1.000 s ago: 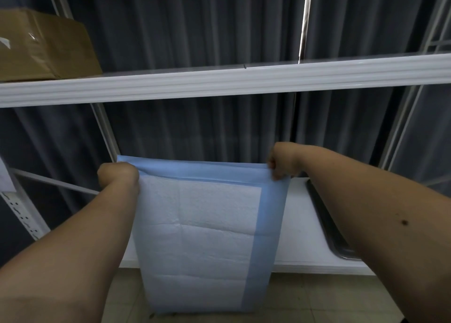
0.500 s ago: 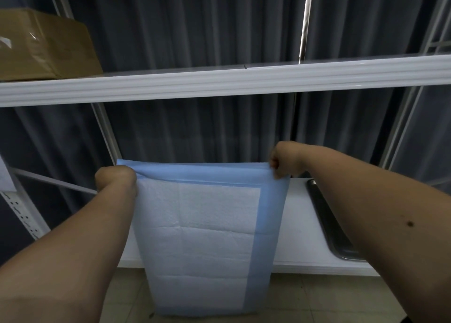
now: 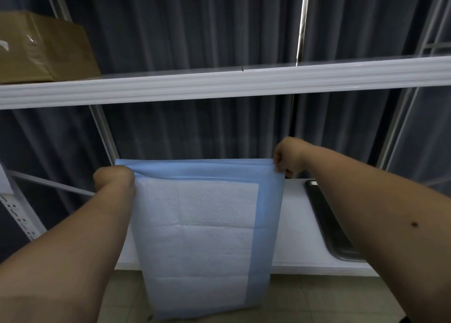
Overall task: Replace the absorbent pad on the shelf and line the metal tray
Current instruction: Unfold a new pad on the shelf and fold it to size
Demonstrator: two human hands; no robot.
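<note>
Count: one absorbent pad, one metal tray, one cardboard box, two shelf boards in view, two hands.

The absorbent pad, white quilted centre with a blue border, hangs upright in front of the lower shelf, held by its top edge. Its lower end drops past the shelf's front lip, over the tiled floor.

Left hand: fingers curled tight around the pad's upper left corner; the fingertips themselves are hidden behind the fist. Right hand: fingers curled, pinching the pad's upper right corner, with the blue edge gathered under the thumb. Both forearms reach forward, the pad stretched taut between the two hands.

The metal tray lies on the lower shelf to the right of the pad, apart from it, partly hidden by the right forearm; its interior appears dark and unlined where visible.

The cardboard box sits on the upper shelf at the far left. A dark pleated curtain hangs behind the shelving.
</note>
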